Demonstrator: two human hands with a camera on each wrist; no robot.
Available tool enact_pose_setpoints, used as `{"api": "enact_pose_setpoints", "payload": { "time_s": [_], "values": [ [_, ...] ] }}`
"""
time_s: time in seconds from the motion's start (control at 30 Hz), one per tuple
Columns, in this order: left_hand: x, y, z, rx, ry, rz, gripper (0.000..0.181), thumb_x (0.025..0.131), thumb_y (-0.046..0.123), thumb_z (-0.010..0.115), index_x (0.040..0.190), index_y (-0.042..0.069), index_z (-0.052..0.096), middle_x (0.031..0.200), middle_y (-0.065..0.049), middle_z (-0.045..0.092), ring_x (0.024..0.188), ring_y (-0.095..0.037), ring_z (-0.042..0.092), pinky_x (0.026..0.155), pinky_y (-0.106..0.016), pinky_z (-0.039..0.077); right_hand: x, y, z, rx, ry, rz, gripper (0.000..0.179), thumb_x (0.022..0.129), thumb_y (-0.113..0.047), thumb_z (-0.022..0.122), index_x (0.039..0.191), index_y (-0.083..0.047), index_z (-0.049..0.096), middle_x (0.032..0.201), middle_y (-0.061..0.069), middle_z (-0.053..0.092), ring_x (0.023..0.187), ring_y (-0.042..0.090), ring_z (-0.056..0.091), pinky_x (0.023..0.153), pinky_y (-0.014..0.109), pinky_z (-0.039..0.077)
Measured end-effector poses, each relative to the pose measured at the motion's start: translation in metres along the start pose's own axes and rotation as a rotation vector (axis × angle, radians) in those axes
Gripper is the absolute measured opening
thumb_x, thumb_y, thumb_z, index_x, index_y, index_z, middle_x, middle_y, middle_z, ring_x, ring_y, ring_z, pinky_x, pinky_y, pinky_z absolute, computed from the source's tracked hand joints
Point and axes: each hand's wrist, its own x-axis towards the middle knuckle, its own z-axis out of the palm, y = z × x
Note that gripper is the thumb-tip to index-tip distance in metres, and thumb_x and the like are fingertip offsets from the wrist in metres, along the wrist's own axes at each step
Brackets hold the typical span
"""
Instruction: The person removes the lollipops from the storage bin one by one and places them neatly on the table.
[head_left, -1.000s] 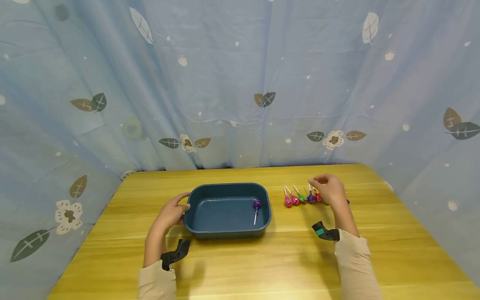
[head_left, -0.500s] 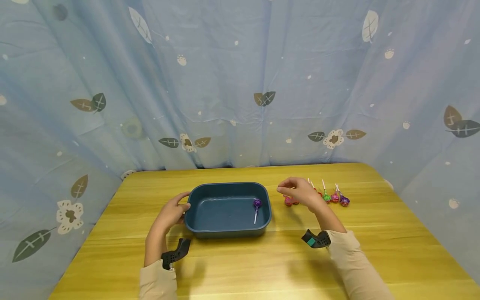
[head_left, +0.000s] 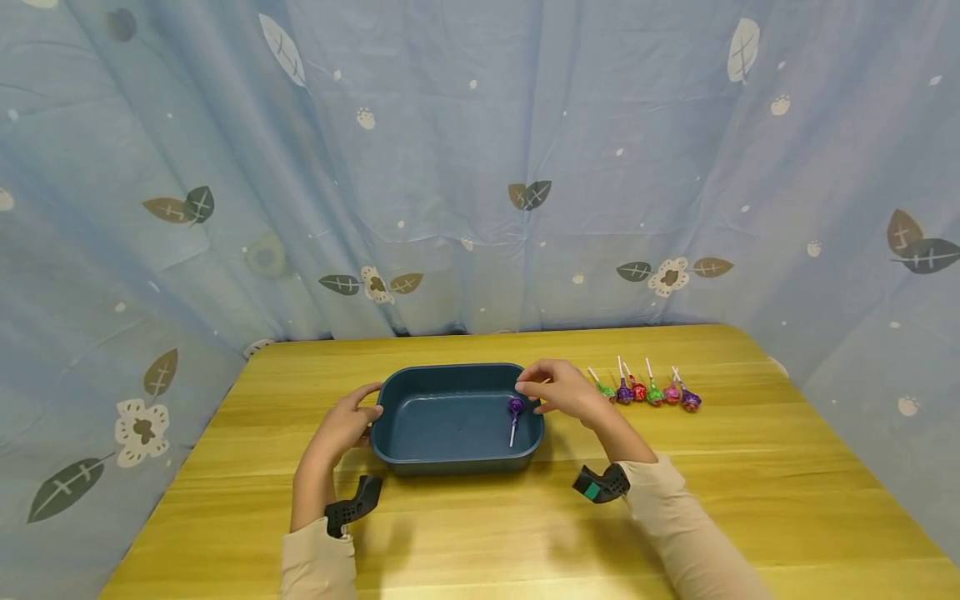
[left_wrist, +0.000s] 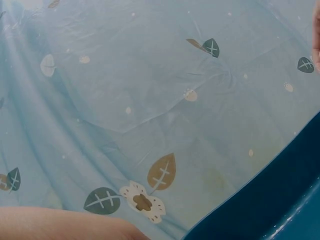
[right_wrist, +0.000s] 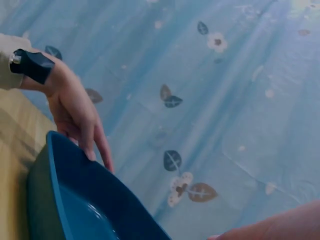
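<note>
A dark blue plastic tray [head_left: 457,468] sits on the table with one purple lollipop [head_left: 515,406] lying inside near its right end. My left hand [head_left: 339,427] holds the tray's left end, its thumb at the rim; the right wrist view shows that hand's fingers [right_wrist: 90,150] at the rim too. Over the tray's right rim hovers my right hand [head_left: 566,392], thumb and fingers bent close to the purple lollipop, with nothing visible between them. To its right lies a row of several lollipops, among them a red one [head_left: 638,392] and a green one [head_left: 655,395].
The wooden table [head_left: 480,533] reaches back to a pale blue curtain [head_left: 450,167] printed with leaves and flowers. Black wrist cameras sit on both wrists. The left wrist view shows mostly curtain and a corner of the tray.
My right hand has moved left from the row of lollipops to the tray's right rim. The pink lollipops at the row's left end are no longer visible. My left hand stays put.
</note>
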Motion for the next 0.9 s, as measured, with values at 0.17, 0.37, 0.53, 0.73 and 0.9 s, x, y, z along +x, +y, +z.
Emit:
{"api": "enact_pose_setpoints", "payload": {
  "time_s": [0.17, 0.37, 0.53, 0.73, 0.9],
  "values": [
    [-0.002, 0.000, 0.000, 0.000, -0.001, 0.001, 0.049, 0.102, 0.009, 0.046, 0.149, 0.005, 0.034, 0.083, -0.014, 0.056, 0.062, -0.020, 0.053, 0.063, -0.037, 0.046, 0.006, -0.008, 0.015, -0.044, 0.002, -0.005, 0.021, 0.095, -0.016, 0.063, 0.107, 0.001, 0.064, 0.101, 0.011, 0.062, 0.099, 0.039, 0.060, 0.072, 0.039, 0.056],
    [-0.003, 0.001, -0.001, -0.013, -0.007, 0.005, 0.049, 0.102, 0.010, 0.046, 0.149, 0.005, 0.034, 0.088, -0.016, 0.058, 0.067, -0.021, 0.058, 0.065, -0.039, 0.049, 0.011, -0.013, 0.030, -0.148, 0.047, -0.015, 0.017, 0.094, -0.015, 0.065, 0.103, 0.000, 0.064, 0.093, 0.008, 0.062, 0.091, 0.036, 0.063, 0.067, 0.036, 0.057],
    [-0.004, 0.003, 0.000, -0.010, -0.009, 0.004, 0.050, 0.102, 0.011, 0.047, 0.149, 0.004, 0.033, 0.095, -0.018, 0.060, 0.072, -0.022, 0.061, 0.067, -0.040, 0.051, 0.015, -0.013, 0.037, -0.317, 0.112, -0.021, 0.018, 0.092, -0.017, 0.067, 0.103, -0.003, 0.064, 0.087, 0.004, 0.062, 0.076, 0.024, 0.061, 0.064, 0.031, 0.053],
    [-0.003, 0.002, -0.001, -0.009, -0.011, 0.001, 0.049, 0.102, 0.012, 0.047, 0.149, 0.004, 0.034, 0.090, -0.016, 0.060, 0.070, -0.021, 0.061, 0.067, -0.040, 0.051, 0.020, -0.012, 0.042, -0.481, 0.155, -0.017, 0.021, 0.091, -0.019, 0.069, 0.104, -0.002, 0.065, 0.088, 0.006, 0.061, 0.075, 0.018, 0.055, 0.065, 0.033, 0.049],
    [-0.003, 0.002, -0.001, -0.010, -0.013, 0.003, 0.049, 0.102, 0.011, 0.046, 0.149, 0.005, 0.033, 0.089, -0.015, 0.059, 0.068, -0.020, 0.060, 0.067, -0.040, 0.050, 0.027, -0.014, 0.051, -0.596, 0.155, 0.034, 0.030, 0.091, -0.022, 0.069, 0.110, 0.000, 0.063, 0.099, 0.013, 0.062, 0.074, 0.020, 0.056, 0.067, 0.033, 0.051]
  ]
}}
